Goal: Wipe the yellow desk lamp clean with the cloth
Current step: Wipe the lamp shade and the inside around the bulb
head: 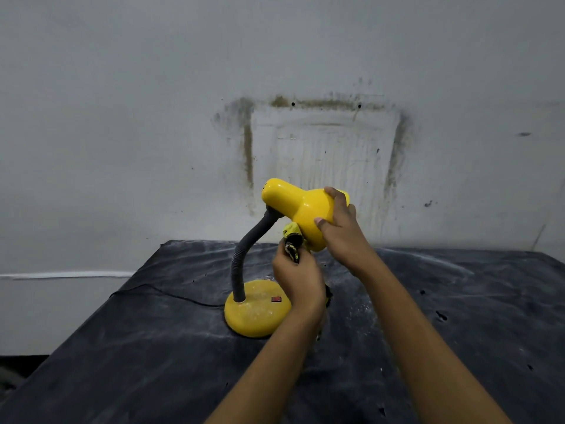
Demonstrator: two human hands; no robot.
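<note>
The yellow desk lamp (293, 203) stands on a dark table, its round dusty base (253, 313) bearing a red switch (276, 299). A grey flexible neck (244, 255) curves up to the shade, which is tilted with its opening toward the right. My right hand (339, 231) grips the wide rim of the shade. My left hand (298, 276) holds a bunched yellow-and-black cloth (292, 243) pressed against the underside of the shade. Part of the cloth hangs down behind my left wrist.
The table (458, 316) is covered by a dusty black sheet. A black cord (171, 293) runs from the lamp base to the table's left edge. A stained white wall (324, 142) rises close behind the table.
</note>
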